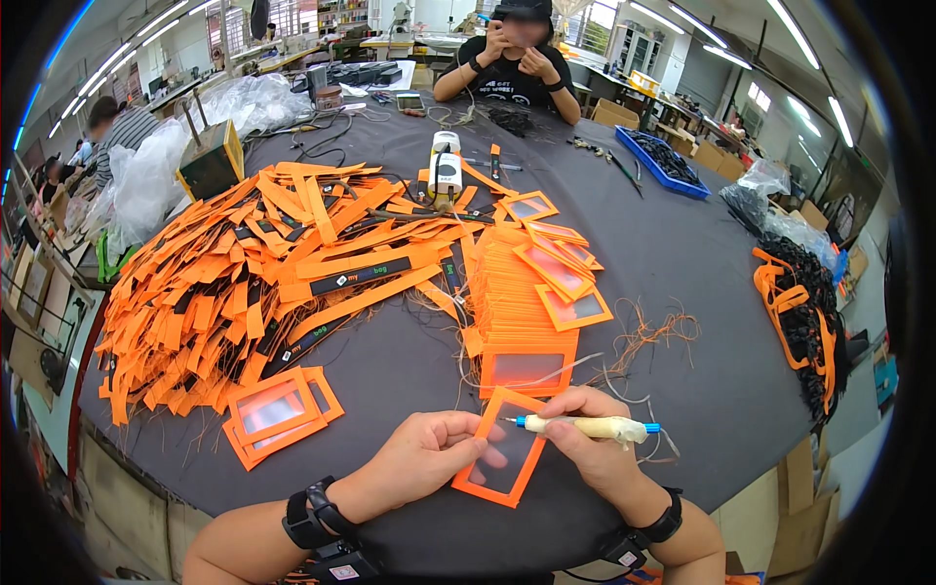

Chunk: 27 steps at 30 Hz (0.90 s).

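A grey tabletop (712, 380) fills the foreground, a heap of orange strips (210, 292) on its left. At the near middle, the left hand (417, 468) pinches the left border of an orange frame (489, 492), partly behind its clear window (512, 456). The right hand (595, 456) grips a pen-like tool (585, 427), pointing left over the window's far part. Working well here probably means bracing the frame flat and steering the tool's tip gently, without scratching the window. Loose threads (655, 337) lie farther right.

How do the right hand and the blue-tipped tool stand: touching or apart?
Touching. The head view shows it: the right hand is closed around the pale body of the blue-tipped tool.
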### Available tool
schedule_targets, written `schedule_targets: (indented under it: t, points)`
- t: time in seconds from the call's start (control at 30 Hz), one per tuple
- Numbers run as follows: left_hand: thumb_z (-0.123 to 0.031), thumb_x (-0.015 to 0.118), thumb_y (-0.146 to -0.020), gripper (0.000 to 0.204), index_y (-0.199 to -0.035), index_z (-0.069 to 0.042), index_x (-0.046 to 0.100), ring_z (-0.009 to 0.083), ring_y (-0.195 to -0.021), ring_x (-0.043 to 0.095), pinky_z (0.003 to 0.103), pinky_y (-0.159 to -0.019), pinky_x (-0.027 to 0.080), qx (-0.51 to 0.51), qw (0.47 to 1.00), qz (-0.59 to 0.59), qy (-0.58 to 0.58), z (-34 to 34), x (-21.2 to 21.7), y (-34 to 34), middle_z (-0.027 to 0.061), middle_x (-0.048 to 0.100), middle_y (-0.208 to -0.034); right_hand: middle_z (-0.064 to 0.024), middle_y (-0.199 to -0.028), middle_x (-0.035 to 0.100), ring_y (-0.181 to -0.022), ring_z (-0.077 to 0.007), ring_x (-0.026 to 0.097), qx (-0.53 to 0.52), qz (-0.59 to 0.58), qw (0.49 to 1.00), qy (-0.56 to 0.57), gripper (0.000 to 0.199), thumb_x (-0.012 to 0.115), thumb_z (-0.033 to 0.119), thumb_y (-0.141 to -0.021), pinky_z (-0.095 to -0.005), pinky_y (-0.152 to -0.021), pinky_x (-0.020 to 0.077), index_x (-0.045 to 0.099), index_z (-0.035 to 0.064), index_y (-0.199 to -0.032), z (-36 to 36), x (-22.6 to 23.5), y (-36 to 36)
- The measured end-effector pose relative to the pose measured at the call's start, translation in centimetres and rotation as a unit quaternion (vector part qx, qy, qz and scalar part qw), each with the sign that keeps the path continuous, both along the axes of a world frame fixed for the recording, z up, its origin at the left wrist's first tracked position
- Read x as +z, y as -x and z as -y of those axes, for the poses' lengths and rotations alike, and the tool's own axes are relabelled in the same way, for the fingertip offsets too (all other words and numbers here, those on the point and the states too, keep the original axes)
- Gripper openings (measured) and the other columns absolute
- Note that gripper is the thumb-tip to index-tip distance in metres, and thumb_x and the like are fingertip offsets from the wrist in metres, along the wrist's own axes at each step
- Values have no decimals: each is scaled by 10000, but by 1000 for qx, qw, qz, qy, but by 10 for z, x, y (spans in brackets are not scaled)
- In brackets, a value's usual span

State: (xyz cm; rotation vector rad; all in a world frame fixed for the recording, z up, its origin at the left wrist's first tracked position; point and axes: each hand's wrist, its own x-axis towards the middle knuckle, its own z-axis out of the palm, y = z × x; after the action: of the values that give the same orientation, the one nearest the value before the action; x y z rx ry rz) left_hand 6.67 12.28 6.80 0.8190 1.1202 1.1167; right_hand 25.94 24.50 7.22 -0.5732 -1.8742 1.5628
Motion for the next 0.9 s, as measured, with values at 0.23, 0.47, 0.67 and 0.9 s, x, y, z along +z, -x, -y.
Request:
schedule_targets:
  t: [0.23, 0.47, 0.67, 0.9]
  points:
    - [-127, 516, -968, 259, -1166, 24, 588, 55, -723, 605, 196, -703, 504, -3, 1000, -10, 1, 0, 0, 1, 72, 697, -962, -78, -880, 677, -795, -99, 628, -1, 28, 1000, 14, 105, 648, 39, -841, -230, -715, 511, 638, -10, -933, 1, 7, 0]
    - [-126, 519, -967, 258, -1166, 22, 589, 60, -725, 607, 196, -702, 498, -1, 1000, -7, 0, 0, -2, 0, 72, 698, -962, -48, -874, 682, -738, -57, 582, -1, -2, 1000, 0, 177, 695, 118, -865, -199, -640, 463, 647, -11, -977, 1, 2, 0]
    - [-122, 516, -968, 257, -1168, 23, 588, 60, -732, 608, 196, -703, 499, -3, 1000, -6, 0, 0, -2, 0, 72, 698, -962, -50, -872, 683, -738, -60, 584, 4, 10, 1000, 12, 181, 699, 119, -861, -198, -639, 464, 648, -13, -976, 0, 1, -1]
    - [-106, 521, -963, 248, -1166, 23, 580, 53, -733, 608, 195, -689, 512, 21, 1000, 9, -17, 0, 0, -3, 60, 690, -943, -93, -873, 668, -771, -116, 624, -7, -13, 999, 48, 149, 661, 94, -859, -247, -700, 514, 622, -16, -951, 0, -2, 0]
